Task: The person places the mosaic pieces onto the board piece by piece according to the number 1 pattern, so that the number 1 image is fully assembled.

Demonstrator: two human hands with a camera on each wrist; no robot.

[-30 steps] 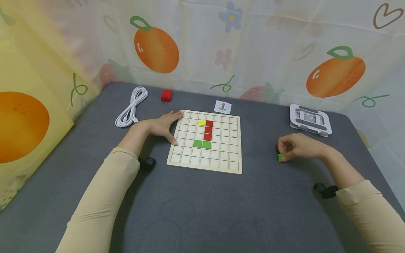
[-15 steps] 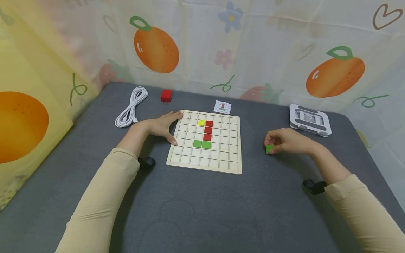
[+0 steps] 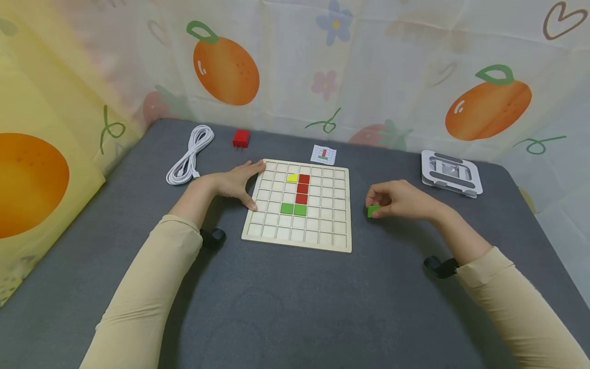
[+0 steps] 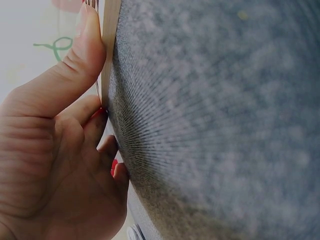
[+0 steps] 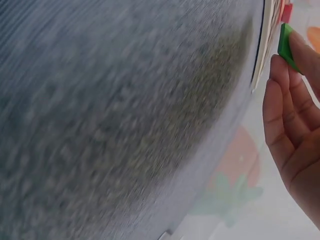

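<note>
A pale wooden grid board (image 3: 341, 245) lies flat on the dark table, with two red tiles (image 3: 302, 188), two green tiles (image 3: 293, 209) and a yellow piece (image 3: 292, 178) set in its cells. My left hand (image 3: 234, 183) rests against the board's left edge, thumb and fingers spread apart. In the left wrist view the thumb (image 4: 86, 50) touches the wooden edge. To the right of the board, my right hand (image 3: 401, 200) pinches a small green tile (image 5: 286, 46) between thumb and fingers, raised above the table.
Behind the board lies a small printed card (image 3: 323, 155) with a coloured grid pattern. A coiled white cable (image 3: 190, 156) and a red plug adapter (image 3: 241, 138) are at the back left. At the back right sits a grey and white folded stand (image 3: 451, 174).
My right hand has moved left toward the board and slightly back, carrying the green tile. My left hand stays at the board's edge.
</note>
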